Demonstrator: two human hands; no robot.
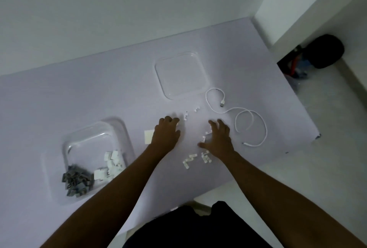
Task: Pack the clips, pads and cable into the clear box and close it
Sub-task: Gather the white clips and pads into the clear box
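Observation:
The clear box (119, 128) stands at the left of the table, holding grey clips (76, 181) and white pads (112, 162). Its clear lid (181, 75) lies flat farther back. Small white clips (195, 159) are scattered in the middle of the table, between and below my hands. My left hand (165, 132) rests palm down with curled fingers beside a square white pad (149, 137). My right hand (219, 138) is spread over some white clips. A white USB cable (251, 120) lies looped to the right of my right hand.
The pale table (79, 93) ends at a right edge near the cable. Beyond that edge is a white floor with a dark round object (325, 51) and coloured clutter by a wall corner. Dark clothing (198, 228) shows at the bottom.

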